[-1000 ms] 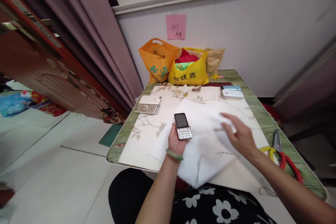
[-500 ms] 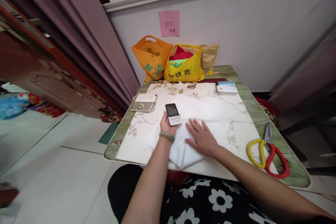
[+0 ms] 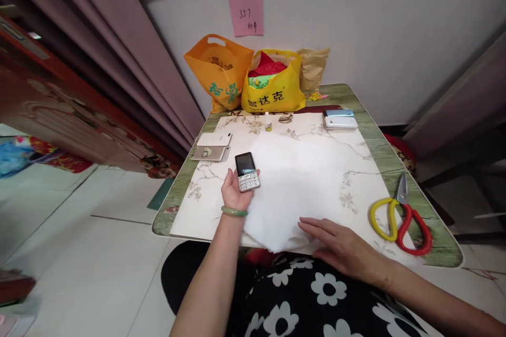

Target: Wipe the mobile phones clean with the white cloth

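Fingers of the left hand [image 3: 236,196] are curled around the lower part of a keypad phone [image 3: 246,171], thumb side on its left edge and a fingertip showing at its right. The phone is held face up above the bench [image 3: 439,239], over the left side of a white cloth [image 3: 294,179]. Its long axis runs near to far, with the screen at the far end leaning slightly left and the keys toward the wrist. From the right hand [image 3: 343,246], the phone lies left and farther off, well apart; the cloth is much nearer. That hand's fingers are nearly straight, held close together and pinching nothing, pointing left at the cloth's near edge; whether they touch it, I cannot tell. Scissors [image 3: 402,196] lie to the right.
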`<state>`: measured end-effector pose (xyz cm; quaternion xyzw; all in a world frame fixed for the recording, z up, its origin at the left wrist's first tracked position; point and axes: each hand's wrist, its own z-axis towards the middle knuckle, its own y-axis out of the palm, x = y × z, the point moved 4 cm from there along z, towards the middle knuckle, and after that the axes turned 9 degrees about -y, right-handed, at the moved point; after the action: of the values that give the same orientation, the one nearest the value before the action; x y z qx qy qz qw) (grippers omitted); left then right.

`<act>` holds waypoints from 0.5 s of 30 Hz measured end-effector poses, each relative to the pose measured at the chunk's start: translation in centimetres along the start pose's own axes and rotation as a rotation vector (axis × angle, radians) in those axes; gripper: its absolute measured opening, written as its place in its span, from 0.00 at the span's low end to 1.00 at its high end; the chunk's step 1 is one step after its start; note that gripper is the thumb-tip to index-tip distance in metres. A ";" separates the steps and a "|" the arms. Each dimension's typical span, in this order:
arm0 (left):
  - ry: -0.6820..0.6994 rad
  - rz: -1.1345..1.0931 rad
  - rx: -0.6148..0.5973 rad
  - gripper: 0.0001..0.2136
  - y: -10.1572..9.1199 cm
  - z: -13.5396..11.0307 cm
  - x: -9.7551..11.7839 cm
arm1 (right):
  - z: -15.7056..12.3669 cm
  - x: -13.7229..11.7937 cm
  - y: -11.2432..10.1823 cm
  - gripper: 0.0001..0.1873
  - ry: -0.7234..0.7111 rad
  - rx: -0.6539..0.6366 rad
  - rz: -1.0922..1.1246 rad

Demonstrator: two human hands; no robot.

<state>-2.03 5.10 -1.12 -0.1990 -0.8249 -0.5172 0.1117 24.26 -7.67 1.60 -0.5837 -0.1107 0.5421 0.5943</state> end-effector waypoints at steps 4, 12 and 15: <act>-0.005 0.014 0.001 0.13 1.0 -0.3 -0.9 | 0.4 -0.5 -0.2 0.15 -0.073 0.054 -0.066; -0.129 0.185 0.071 0.07 1.7 -0.8 -4.1 | 0.8 -1.3 -1.7 0.12 -0.192 -0.046 -0.027; -0.133 0.266 0.121 0.06 1.7 -0.7 -5.0 | 1.1 -0.7 -2.3 0.12 -0.198 -0.004 -0.101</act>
<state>3.16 4.06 -1.32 -0.3331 -0.8265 -0.4330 0.1362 24.29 -6.94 4.15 -0.5220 -0.1992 0.5665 0.6058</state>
